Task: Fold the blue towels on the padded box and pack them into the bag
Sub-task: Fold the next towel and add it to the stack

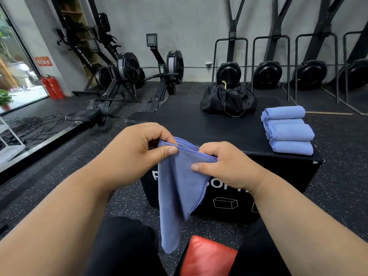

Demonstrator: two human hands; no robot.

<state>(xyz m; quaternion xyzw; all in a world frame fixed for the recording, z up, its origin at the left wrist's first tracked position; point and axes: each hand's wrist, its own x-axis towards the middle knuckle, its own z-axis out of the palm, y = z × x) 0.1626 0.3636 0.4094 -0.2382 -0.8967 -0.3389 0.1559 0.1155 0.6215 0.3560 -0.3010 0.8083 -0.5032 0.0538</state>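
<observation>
At the far left, beyond the work, rowers (119, 76) stand on the gym floor (59, 156). Nearer in, the left hand (131, 154) pinches the top hem of a blue towel (179, 186) between thumb and curled fingers, holding it in the air in front of the box (219, 124). The towel hangs from that hem in soft, doubled layers, its lower corner dangling down between the knees, above a red pad (207, 257). The right hand (225, 166) grips the same hem just beside the left, thumb on the near face and fingers curled behind.

The cloth looks light, limp and thin, so it will sag wherever it is unsupported; I judge it best taken at the stitched hem or corners, where the layers can be matched and drawn taut. It is neither slippery nor fragile, but stacked layers may slide apart if pinched loosely.

Further right, the black bag (229, 100) sits at the far end of the box's padded surface, its mouth not clearly open. At the right edge, four folded towels (288, 130) lie touching in a row.
</observation>
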